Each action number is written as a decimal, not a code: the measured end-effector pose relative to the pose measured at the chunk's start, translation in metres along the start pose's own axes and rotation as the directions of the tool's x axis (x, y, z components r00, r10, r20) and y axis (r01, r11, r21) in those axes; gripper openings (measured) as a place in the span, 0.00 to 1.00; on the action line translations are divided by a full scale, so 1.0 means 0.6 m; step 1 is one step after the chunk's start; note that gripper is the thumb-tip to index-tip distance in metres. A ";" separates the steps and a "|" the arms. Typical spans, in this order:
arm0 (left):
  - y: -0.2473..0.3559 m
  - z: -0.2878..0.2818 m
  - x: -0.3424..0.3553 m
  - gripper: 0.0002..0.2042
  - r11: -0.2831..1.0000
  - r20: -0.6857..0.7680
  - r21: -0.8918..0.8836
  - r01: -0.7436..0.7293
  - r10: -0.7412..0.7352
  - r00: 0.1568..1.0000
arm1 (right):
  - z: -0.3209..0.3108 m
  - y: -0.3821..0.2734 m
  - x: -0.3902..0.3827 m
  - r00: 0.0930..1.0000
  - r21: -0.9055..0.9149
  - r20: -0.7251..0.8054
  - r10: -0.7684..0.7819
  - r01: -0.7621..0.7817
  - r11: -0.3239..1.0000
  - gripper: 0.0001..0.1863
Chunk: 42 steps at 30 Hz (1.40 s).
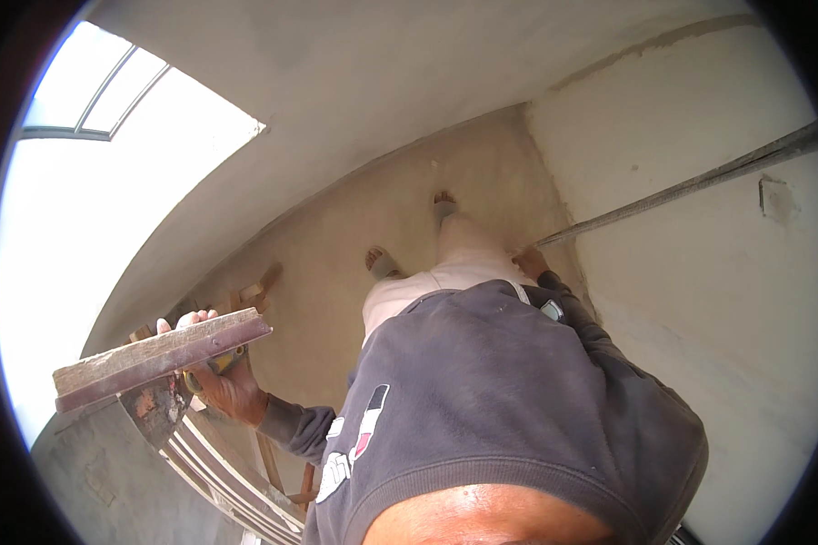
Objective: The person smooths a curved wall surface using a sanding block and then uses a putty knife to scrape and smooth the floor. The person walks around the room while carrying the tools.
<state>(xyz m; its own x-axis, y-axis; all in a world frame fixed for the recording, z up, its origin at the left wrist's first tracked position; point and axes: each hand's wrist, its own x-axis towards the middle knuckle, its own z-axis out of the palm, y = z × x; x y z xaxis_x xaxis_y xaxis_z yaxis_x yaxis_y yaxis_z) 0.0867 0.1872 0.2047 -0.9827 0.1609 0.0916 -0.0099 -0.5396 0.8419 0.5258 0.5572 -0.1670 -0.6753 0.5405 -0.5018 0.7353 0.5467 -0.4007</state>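
Note:
On the left, my left hand [232, 386] is closed around a yellow and black handle, partly hidden behind a long flat board [164, 350]. Its fingertips show past the board's far edge. The board has a rough pale face and a reddish-brown edge. Under it sticks out a worn, plaster-stained metal blade [159, 409]; whether it belongs to the same handle I cannot tell. At my right side, my right hand [531, 262] is closed at the near end of a long, grey, crusted bar [682, 189], which runs off to the right across the wall.
My feet [443, 202] stand on a dusty brown floor [336, 218]. A plastered wall [654, 291] rises on the right, with a small square patch. A bright barred window [109, 91] is at the upper left. Wooden pieces [254, 291] and pale curved slats [218, 463] lie beyond my left arm.

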 end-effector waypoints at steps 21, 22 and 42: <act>0.015 0.001 -0.002 0.43 0.967 0.028 0.253 0.019 -0.027 0.999 | -0.342 -0.425 0.083 0.898 0.897 -0.187 -0.398 -0.009 -0.442 0.55; 0.016 -0.001 -0.004 0.43 0.969 0.012 0.248 0.021 -0.025 1.000 | -0.350 -0.444 0.084 0.884 0.897 -0.202 -0.421 -0.006 -0.443 0.56; 0.023 -0.012 -0.020 0.37 0.976 0.031 0.134 0.169 -0.174 0.984 | -0.414 -0.628 0.046 0.846 0.912 -0.190 -0.498 -0.036 -0.409 0.52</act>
<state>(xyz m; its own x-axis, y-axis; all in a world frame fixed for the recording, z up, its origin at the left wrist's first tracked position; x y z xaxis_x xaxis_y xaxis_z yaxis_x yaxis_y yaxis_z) 0.0972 0.1719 0.2113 -0.9598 0.2778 -0.0404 -0.1508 -0.3889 0.9089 0.2160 0.5251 0.1608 -0.9484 0.3069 -0.0793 -0.2241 -0.8260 -0.5172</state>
